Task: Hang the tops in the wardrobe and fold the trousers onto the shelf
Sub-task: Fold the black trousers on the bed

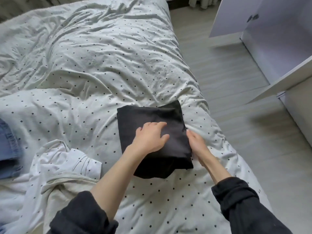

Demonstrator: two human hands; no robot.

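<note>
On the bed, far left: blue jeans (pixel 8 146) lie bunched at the frame's edge, well apart from the work.
Beside them: a white top (pixel 67 166) lies crumpled on the dotted quilt (pixel 84 65), not yet hung.
Centre: black trousers (pixel 152 115) sit folded into a squarish pad near the bed's right side.
Left hand (pixel 150 137): flat on top of the pad, fingers straight and spread, pressing it down.
Right hand (pixel 197 144): fingers straight, laid along the pad's right edge, apparently sliding beneath; its fingertips are partly hidden.
Doing it well: likely keep the top hand pressing while the other goes fully under, then lift level so the layers stay stacked.
Edges: the pad's near corner looks loose and could spill open.
Room: bare floor (pixel 236 81) runs between bed and wardrobe (pixel 278 48) at right, whose open door (pixel 285 78) juts toward the path.
</note>
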